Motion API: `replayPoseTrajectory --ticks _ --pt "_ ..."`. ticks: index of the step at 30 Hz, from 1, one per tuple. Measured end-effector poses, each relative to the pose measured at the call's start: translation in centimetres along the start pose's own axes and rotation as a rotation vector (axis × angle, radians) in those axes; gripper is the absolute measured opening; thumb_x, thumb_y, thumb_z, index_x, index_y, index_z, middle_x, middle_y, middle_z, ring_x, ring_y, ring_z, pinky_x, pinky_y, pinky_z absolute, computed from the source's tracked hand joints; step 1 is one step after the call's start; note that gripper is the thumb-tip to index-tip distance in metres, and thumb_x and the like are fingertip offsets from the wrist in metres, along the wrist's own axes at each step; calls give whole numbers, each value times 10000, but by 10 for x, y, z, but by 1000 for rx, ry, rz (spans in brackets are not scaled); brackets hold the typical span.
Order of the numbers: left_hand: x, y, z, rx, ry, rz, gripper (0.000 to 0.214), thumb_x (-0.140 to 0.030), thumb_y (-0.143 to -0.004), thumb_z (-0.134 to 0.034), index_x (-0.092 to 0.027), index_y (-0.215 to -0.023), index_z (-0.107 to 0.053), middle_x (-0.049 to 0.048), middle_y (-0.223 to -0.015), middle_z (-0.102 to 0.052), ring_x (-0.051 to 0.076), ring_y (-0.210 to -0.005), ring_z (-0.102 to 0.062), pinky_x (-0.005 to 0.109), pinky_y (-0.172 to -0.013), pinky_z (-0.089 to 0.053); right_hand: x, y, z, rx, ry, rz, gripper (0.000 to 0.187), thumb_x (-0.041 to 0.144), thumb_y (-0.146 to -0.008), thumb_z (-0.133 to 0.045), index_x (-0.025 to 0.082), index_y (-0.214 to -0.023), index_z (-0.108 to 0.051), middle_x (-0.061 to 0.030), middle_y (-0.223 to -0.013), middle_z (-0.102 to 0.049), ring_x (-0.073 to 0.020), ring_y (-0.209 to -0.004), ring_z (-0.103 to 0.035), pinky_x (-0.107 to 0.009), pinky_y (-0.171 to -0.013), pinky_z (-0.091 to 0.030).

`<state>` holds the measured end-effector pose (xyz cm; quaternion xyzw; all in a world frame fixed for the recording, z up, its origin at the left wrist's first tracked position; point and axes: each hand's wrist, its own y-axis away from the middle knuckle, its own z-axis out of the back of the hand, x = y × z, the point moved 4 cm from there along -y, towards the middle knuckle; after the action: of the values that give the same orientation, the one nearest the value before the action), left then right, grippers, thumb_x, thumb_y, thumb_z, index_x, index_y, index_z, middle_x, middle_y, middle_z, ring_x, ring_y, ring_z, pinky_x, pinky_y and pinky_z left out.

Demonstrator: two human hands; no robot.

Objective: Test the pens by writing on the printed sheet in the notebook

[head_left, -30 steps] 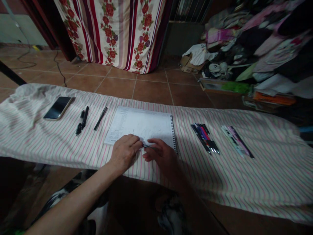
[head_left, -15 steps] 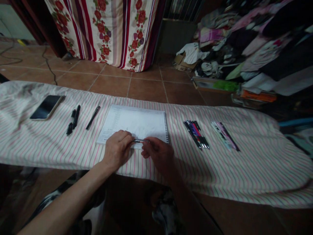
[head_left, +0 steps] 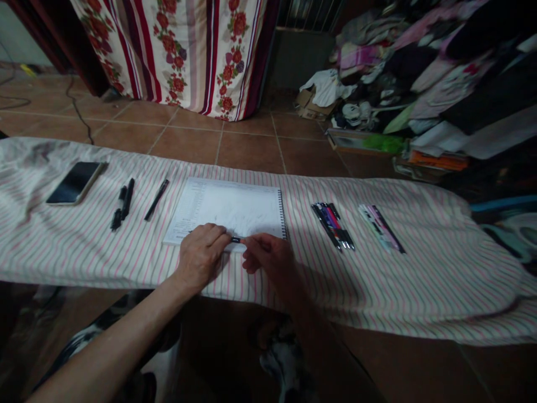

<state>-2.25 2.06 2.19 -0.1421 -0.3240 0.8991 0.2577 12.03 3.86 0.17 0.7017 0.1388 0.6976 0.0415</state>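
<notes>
My left hand (head_left: 202, 252) is closed around one end of a dark pen (head_left: 236, 239), above the near edge of a spiral notebook (head_left: 239, 207). The fingertips of my right hand (head_left: 268, 253) pinch the pen's other end, so it lies level between both hands. Most of the pen is hidden by my fingers. The notebook lies open flat on a striped cloth, its black spiral on the right side and faint marks on the page. To its left a single black pen (head_left: 156, 200) lies on the cloth.
Several dark pens (head_left: 122, 204) and a phone (head_left: 75, 183) lie at the left on the striped cloth (head_left: 436, 280). On the right are a group of dark and coloured pens (head_left: 333, 224) and a paler group (head_left: 381, 226). Heaped clothes (head_left: 419, 73) stand beyond, beside a floral curtain (head_left: 188, 56).
Between my hands the pen shows a different part, now a black section with pale marking near my left fingers. The whole view has shifted slightly; both hands stay close together.
</notes>
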Motion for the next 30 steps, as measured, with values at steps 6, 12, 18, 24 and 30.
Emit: replayPoseTrajectory --ticks 6,12,18,24,30 --pt "3 0 -2 37 64 42 127 -140 -850 -482 -163 -843 -606 51 -775 -643 176 -715 -559 292 -617 -441 0 -1 2 5 54 33 314 454 -744 -614 140 -755 -604 -13 -575 -644 -134 -453 -628 -226 -422 -510" --pt "9 -1 -4 91 212 196 111 -213 -862 -506 -164 -825 -599 42 -743 -616 162 -703 -578 270 -609 -459 6 -8 9 -13 134 239 378 404 -775 -612 172 -1069 -563 -18 -737 -684 -121 -577 -654 -243 -555 -556" --pt "7 -3 -9 93 373 358 65 -201 -826 -553 -183 -781 -596 15 -713 -615 151 -691 -584 273 -621 -461 6 -10 5 29 55 250 363 360 -756 -624 207 -1082 -582 6 -780 -664 -96 -566 -625 -220 -529 -539" --pt "6 -6 -11 109 406 406 65 -181 -802 -580 -186 -737 -572 3 -692 -602 148 -674 -578 270 -607 -448 8 -10 4 32 36 266 282 339 -766 -611 207 -1015 -596 22 -753 -641 -85 -556 -612 -203 -517 -518" --pt "5 -8 -9 81 339 345 76 -170 -813 -543 -180 -746 -579 19 -694 -590 156 -676 -564 277 -604 -454 8 -12 8 -35 51 207 272 407 -758 -610 164 -878 -592 -10 -708 -659 -91 -522 -603 -182 -443 -486"
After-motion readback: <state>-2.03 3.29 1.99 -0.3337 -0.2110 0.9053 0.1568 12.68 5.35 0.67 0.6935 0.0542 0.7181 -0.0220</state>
